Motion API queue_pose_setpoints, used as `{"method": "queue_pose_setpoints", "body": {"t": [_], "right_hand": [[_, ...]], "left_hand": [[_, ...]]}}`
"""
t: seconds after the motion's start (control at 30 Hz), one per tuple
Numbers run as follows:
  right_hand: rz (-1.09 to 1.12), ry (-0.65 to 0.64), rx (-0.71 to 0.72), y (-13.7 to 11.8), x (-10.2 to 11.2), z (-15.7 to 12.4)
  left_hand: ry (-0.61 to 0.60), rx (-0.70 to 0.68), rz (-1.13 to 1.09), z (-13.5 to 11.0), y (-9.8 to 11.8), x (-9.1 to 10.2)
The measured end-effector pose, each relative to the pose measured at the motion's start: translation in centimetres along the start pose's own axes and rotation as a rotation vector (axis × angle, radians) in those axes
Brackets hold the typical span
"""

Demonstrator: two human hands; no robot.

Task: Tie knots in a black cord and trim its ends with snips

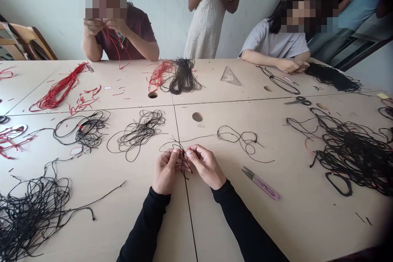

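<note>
My left hand (166,170) and my right hand (205,165) meet at the middle of the table, fingertips pinched together on a thin black cord (181,156). Between the fingers the cord is bunched into a small knot, and short ends hang down below the hands. From there the same cord runs right across the table into loose loops (239,137). Both arms wear black sleeves. Pink thread snips (260,183) lie just right of my right hand.
Black cord piles lie at the left front (27,208), centre left (139,131) and right (350,151). Red cord (58,88) lies at the far left. Black scissors (297,100) rest at the far right. Two seated people work cord across the table; a third stands behind.
</note>
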State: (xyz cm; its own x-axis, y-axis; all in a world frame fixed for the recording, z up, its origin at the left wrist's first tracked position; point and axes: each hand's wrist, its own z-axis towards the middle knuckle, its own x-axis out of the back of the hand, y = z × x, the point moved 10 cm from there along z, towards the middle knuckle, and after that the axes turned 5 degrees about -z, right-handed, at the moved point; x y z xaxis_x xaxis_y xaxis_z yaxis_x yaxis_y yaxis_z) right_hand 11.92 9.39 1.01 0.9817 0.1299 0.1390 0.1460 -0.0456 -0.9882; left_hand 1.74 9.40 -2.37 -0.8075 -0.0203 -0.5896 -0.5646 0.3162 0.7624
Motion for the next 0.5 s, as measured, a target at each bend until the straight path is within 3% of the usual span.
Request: {"method": "queue_pose_setpoints", "body": {"t": [0.5], "right_hand": [[0.043, -0.039, 0.008, 0.01, -0.53, -0.02]], "left_hand": [[0.017, -0.039, 0.032, -0.02, -0.04, 0.39]]}}
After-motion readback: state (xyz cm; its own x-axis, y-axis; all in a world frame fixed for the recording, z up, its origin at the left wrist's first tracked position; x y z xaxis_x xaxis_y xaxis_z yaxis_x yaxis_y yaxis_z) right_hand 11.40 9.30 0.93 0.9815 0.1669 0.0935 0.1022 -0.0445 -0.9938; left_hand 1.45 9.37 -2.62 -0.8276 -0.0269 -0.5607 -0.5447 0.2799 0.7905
